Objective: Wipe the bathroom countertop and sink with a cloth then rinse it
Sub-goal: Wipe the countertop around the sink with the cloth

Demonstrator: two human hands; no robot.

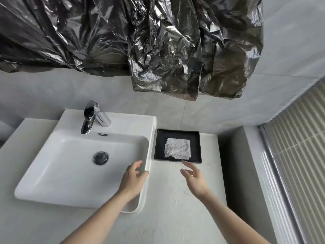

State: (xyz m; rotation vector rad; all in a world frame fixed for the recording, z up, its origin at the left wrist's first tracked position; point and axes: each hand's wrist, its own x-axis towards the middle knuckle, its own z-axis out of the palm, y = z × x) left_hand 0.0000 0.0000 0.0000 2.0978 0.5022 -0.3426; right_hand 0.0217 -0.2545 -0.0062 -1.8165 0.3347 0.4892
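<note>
1. Both bare forearms come in from the near edge of the pale grey stone desk [168, 199], and we see our two hands held out with nothing in either.
2. Our left hand [134, 178] sits over the right rim of the white rectangular ceramic sink [52, 173], fingers loosely spread and slightly bent, thumb by the rim; we cannot tell whether it touches the rim or hovers just above.
3. Our right hand [193, 178] is over the bare desk, fingers spread and relaxed, their tips just short of the near edge of the shallow black rectangular tray [195, 138].
4. Our crumpled white-grey square cloth [177, 148] lies flat inside that tray, which sits just beside the sink's right side, toward the desk's back edge.
5. We judge the task is at its very start: picking up the cloth, with no wiping done yet.
6. Next, we think the right hand must pass over the tray's low wall and pinch the cloth, lifting it without dragging the tray.
7. The chrome single-lever tap [91, 117] stands at the sink's back rim; no water is visible.
8. Hard to read: crinkled black plastic sheeting [140, 41] covers whatever is on the wall above, the desk's left end is cut off, and any dirt or damp on the surfaces is too faint to tell.
</note>
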